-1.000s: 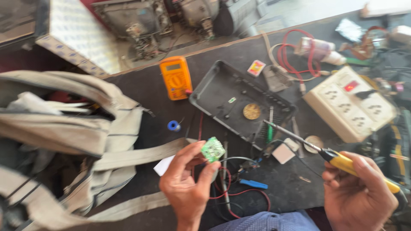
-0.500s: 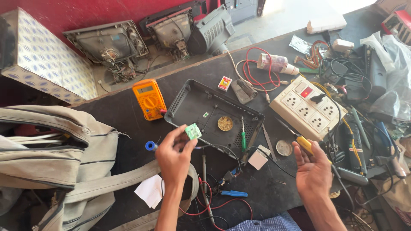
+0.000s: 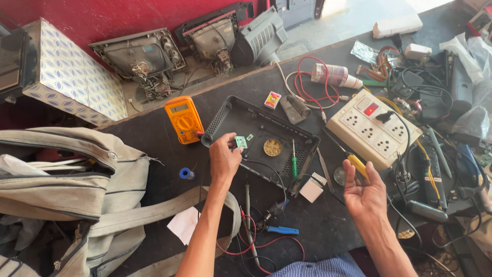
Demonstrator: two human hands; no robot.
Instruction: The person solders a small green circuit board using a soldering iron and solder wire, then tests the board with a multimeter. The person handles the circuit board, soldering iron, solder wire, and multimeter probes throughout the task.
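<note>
Fingers (image 3: 231, 145) pinch one green board (image 3: 241, 142), seemingly.

patterned box (image 3: 72, 77): far left of the bench, a large carton, white with a blue leaf pattern.
multimeter screen (image 3: 179, 108): small grey rectangular display at the top of the orange meter, which lies just left of the black casing.
small matchbox-like packet (image 3: 272, 99): red, white and yellow, flat, lying beside the far edge of the black casing.
glue tube label (image 3: 328, 75): pinkish wrap round a pale tube that lies on its side among the red wires.
foil wrapper (image 3: 365, 52): silver, crumpled, far right of the tube.
white packet (image 3: 397, 25): long flat block at the bench's far edge.
paper slip (image 3: 183, 224): white, blank side showing, beside the bag strap.
</note>
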